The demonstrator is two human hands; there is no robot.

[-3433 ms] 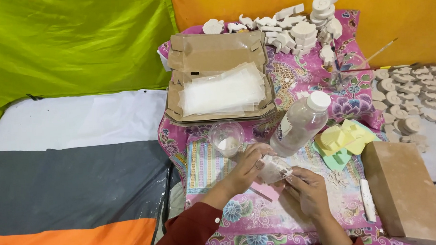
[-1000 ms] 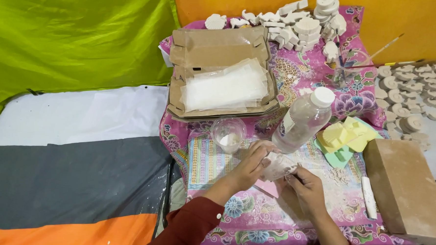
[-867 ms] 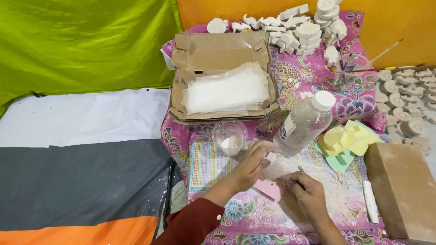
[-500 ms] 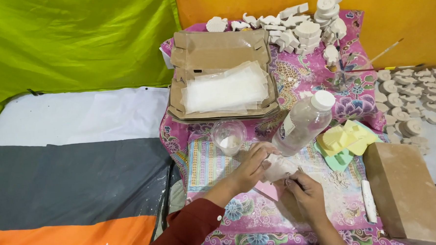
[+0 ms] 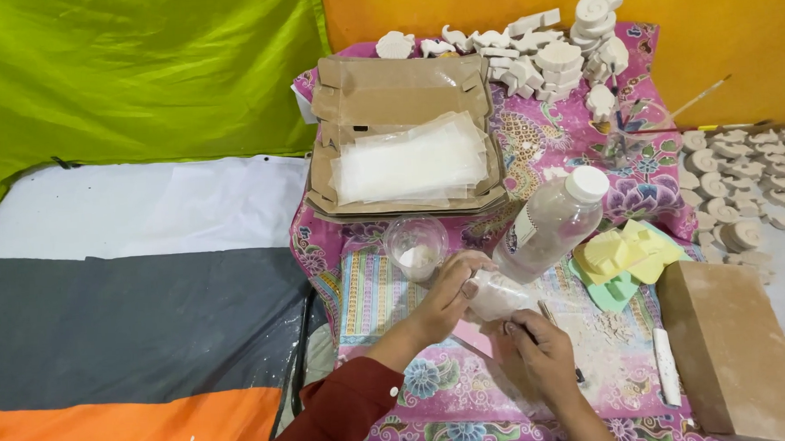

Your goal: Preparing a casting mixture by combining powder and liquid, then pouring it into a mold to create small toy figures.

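**Small plastic bag pinched between two hands over a flowered cloth**

A low table draped in pink floral cloth (image 5: 574,142) sits against green and orange fabric backdrops. At the near edge, the left hand (image 5: 453,284) closes around a small clear plastic bag (image 5: 495,295), fingers wrapped over its upper end. The right hand (image 5: 544,351) meets the bag's lower corner with fingertips pressed together on it, and seems to hold a thin stick too, though that is hard to make out.

Just beyond the grip stands a clear cup (image 5: 417,246) with white powder at its bottom. Up and to the right leans a capped plastic bottle (image 5: 551,225), with yellow and green moulds (image 5: 628,256) further right. Far past the hands lies a cardboard box (image 5: 402,132) of clear bags, then white plaster figures (image 5: 553,55).

The bag looks light, limp and slippery, likely to sag or spill; its top edge is probably the best place to hold it.
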